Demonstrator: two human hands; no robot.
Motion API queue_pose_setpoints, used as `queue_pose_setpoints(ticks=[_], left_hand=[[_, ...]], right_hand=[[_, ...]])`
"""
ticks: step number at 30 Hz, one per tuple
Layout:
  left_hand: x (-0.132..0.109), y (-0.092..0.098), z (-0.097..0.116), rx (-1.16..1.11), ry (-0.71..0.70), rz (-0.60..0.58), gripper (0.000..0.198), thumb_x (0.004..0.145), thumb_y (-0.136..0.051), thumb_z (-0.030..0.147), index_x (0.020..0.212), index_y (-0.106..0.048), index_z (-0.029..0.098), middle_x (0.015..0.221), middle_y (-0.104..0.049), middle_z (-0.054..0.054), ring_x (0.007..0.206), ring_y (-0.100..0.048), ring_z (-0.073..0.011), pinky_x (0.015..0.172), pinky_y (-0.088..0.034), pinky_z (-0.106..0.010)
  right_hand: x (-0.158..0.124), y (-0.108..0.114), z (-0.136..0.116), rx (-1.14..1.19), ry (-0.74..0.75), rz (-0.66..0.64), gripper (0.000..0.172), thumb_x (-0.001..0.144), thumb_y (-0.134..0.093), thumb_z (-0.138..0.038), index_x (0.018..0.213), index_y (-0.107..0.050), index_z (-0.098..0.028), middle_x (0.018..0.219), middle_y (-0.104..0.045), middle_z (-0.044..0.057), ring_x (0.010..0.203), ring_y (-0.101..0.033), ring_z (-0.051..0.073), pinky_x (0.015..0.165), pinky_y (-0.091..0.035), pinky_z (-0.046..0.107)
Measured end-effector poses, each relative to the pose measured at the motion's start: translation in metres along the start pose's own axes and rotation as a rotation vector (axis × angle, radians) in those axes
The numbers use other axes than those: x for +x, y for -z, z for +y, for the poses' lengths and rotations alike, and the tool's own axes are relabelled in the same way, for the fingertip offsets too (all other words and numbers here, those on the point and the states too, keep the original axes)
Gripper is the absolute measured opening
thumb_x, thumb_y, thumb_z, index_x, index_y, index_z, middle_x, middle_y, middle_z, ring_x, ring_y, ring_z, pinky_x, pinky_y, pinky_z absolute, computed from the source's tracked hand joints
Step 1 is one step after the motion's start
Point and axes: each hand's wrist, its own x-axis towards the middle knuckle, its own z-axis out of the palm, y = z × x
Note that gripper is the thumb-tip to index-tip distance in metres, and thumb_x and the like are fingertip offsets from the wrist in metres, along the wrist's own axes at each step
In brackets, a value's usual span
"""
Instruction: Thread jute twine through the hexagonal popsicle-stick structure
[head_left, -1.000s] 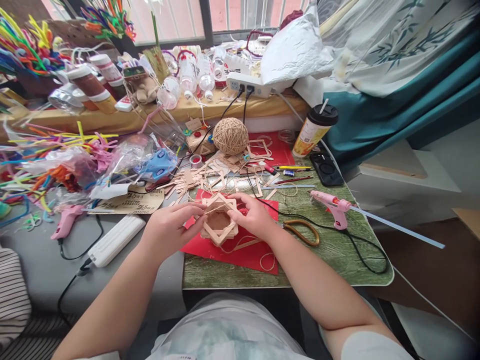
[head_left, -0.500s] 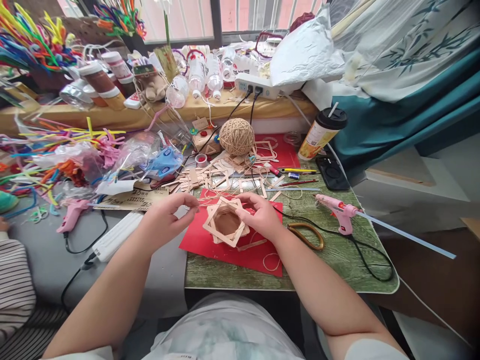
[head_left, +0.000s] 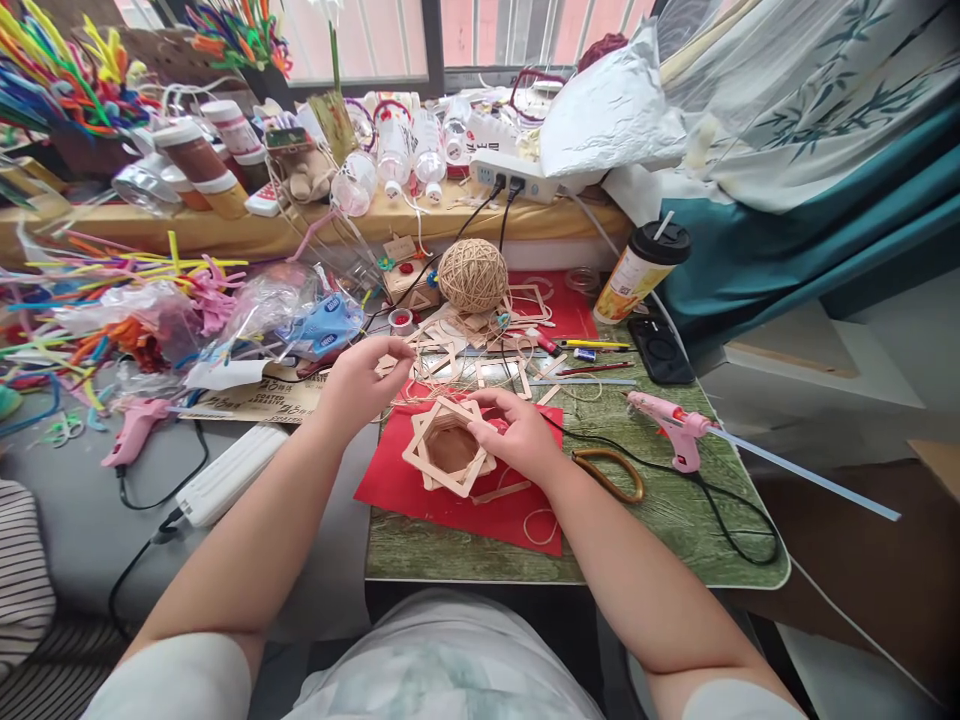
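Our right hand [head_left: 517,438] grips the star-shaped craft-stick container [head_left: 450,450] by its right side, thumb over the rim. We have it above a sheet of red paper [head_left: 394,485] on the green tabletop [head_left: 465,566]. Our left hand [head_left: 367,385] hangs apart from it, to the upper left, fingers and thumb curled; we cannot tell whether they pinch anything. Farther back sits a twine ball [head_left: 472,275]; a pink glue gun [head_left: 679,428] lies to our right.

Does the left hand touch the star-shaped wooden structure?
No, the right hand grips this wooden structure, and the left hand hovers apart.
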Motion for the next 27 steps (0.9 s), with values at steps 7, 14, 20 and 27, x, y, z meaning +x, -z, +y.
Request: queue_pose_setpoints(ticks=[7,14,20,27], left_hand=[[0.022,-0.047,-0.025,-0.007,0.011,-0.133,0.021,0.096,-0.063,0.035,0.103,-0.078,0.024,0.11,-0.082,-0.005,0.106,-0.074,-0.0257,0.099,-0.057,-0.039],[0.01,-0.047,-0.058,0.028,0.085,-0.031,0.025,0.099,-0.061,0.038,0.111,-0.077,0.023,0.111,-0.08,-0.006,0.102,-0.072,-0.0249,0.094,-0.054,-0.038],[0.013,-0.007,-0.068,0.005,0.319,0.164,0.035,0.095,-0.072,0.056,0.097,-0.075,0.021,0.078,-0.066,0.0,0.072,-0.057,-0.0153,0.071,-0.044,-0.032],[0.027,0.005,-0.065,-0.427,0.536,-0.09,0.059,0.098,-0.057,0.076,0.107,-0.066,0.018,0.087,-0.079,-0.007,0.059,-0.066,-0.0136,0.057,-0.051,-0.03]], right_hand=[[-0.001,0.001,0.0,0.001,-0.039,-0.003,0.04,0.091,-0.077,-0.033,0.13,-0.072,-0.029,0.129,-0.077,0.006,0.111,-0.076,0.024,0.091,-0.064,0.037],[0.0,0.002,0.0,-0.048,-0.018,0.015,0.04,0.089,-0.078,-0.031,0.128,-0.074,-0.029,0.131,-0.077,0.006,0.116,-0.074,0.026,0.099,-0.061,0.039],[0.0,0.004,-0.001,-0.059,-0.014,-0.002,0.039,0.089,-0.077,-0.029,0.128,-0.074,-0.029,0.127,-0.077,0.005,0.116,-0.073,0.025,0.103,-0.059,0.04],[-0.001,0.002,-0.001,-0.008,-0.055,-0.012,0.038,0.091,-0.076,-0.031,0.128,-0.072,-0.028,0.128,-0.077,0.007,0.116,-0.075,0.025,0.1,-0.062,0.04]])
